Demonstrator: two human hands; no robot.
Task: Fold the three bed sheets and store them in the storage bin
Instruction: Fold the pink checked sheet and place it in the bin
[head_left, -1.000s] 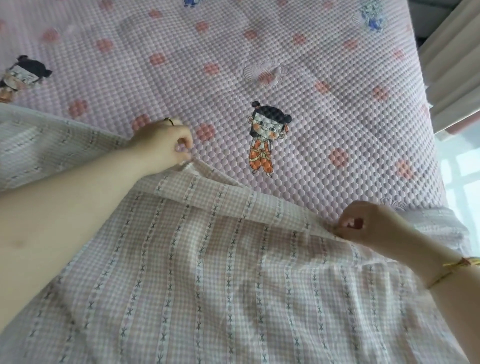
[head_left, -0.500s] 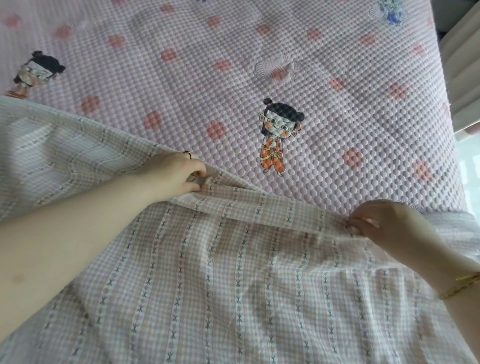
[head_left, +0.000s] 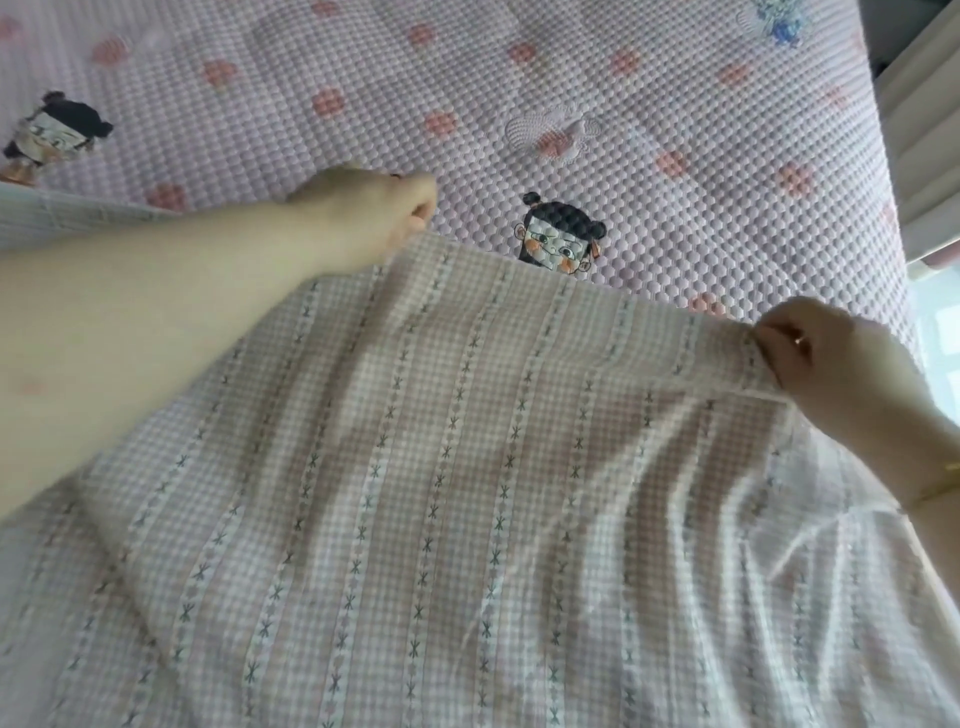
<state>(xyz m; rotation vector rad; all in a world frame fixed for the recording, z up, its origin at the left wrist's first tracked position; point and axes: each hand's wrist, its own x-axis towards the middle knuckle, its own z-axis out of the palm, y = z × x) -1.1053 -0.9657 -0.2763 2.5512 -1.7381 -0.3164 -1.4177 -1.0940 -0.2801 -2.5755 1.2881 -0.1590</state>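
I see the left hand and right hand pinching one checked sheet by its raised edge (seemingly an early fold); storing remains undone.

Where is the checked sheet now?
Head view: the checked sheet fills the lower frame, its top edge gripped by left hand and right hand, above the mattress pad.

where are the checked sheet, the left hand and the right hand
checked sheet (head_left: 467, 493): head view, middle of the cloth
left hand (head_left: 371, 213): head view, back of the hand
right hand (head_left: 836, 364): head view, back of the hand
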